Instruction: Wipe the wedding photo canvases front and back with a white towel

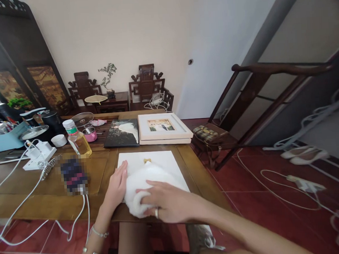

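Observation:
A white fluffy cloth lies bunched on a flat white board near the front edge of the wooden table. My left hand rests flat on the left side of the cloth, fingers stretched out. My right hand lies over the near part of the cloth, fingers curled and pressing into it; a ring shows on one finger. A small gold mark sits on the board just beyond the cloth.
Behind the board lie a dark photo print and a stack of white frames. To the left stand an oil bottle, a pink cup, a power strip with trailing white cables and a kettle. A wooden chair stands right.

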### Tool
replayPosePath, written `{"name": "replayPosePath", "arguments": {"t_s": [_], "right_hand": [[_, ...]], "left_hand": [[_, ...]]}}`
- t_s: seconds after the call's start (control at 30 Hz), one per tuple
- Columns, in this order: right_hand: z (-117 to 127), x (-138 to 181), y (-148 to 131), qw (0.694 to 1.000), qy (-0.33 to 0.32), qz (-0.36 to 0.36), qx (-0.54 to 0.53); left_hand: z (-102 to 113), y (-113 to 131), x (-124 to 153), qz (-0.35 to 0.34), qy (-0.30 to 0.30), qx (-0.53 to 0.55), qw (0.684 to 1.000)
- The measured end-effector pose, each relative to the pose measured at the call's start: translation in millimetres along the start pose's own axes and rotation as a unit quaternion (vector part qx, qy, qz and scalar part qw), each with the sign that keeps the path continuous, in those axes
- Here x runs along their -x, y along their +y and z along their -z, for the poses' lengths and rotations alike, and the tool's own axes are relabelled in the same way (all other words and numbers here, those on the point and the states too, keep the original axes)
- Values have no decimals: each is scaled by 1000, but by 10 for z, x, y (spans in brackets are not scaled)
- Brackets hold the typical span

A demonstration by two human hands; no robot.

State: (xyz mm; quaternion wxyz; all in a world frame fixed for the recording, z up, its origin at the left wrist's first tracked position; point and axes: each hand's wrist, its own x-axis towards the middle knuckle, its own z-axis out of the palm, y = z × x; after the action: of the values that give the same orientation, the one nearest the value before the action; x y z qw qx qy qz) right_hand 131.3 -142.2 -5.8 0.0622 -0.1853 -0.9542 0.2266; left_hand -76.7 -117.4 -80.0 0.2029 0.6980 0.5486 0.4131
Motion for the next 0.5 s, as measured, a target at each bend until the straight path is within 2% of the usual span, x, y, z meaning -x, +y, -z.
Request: {"name": "replayPosePath", "arguments": {"t_s": [0.2, 0.3, 0.4, 0.5], "right_hand": [[317, -182, 560, 992, 21, -123, -16], [420, -385, 807, 989, 48, -141, -16], [402, -645, 941, 985, 82, -149, -10], [262, -913, 938, 983, 111, -146, -8]], "left_hand": [[-29, -19, -11, -5, -44, -62, 997], [-32, -12, -13, -15, -55, -82, 995], [-37, -12, -15, -27, -57, -96, 993], [-36, -10, -16, -31, -53, -108, 992]]}}
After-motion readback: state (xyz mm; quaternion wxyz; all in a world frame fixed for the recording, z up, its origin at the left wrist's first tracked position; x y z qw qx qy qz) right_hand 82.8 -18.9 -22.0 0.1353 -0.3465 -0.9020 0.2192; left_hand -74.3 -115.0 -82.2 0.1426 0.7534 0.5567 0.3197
